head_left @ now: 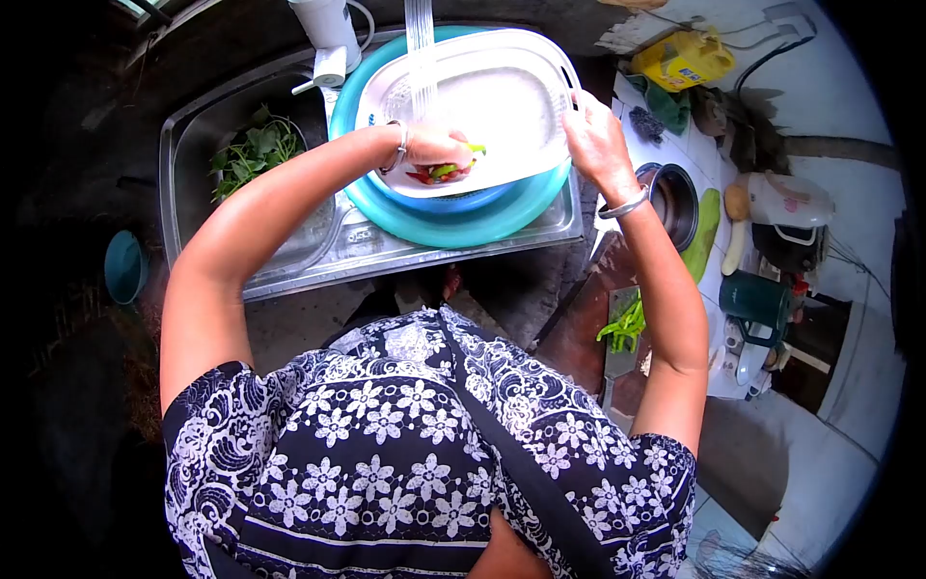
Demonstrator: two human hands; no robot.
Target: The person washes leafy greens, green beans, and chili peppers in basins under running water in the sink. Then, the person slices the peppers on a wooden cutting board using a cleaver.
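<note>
Floral top (386, 463) foremost, a white tray (516, 92) over a teal basin (449, 232).
Right hand (596, 143) grips the tray's rim, seemingly for steadiness; left hand (434, 147) closes around peppers (446, 172).

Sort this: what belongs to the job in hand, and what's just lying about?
In use: red and green vegetables at the left hand; white tray held by the right hand; running water; turquoise basin underneath.
Apparently lying about: yellow jug; metal pot; green mug.
</note>
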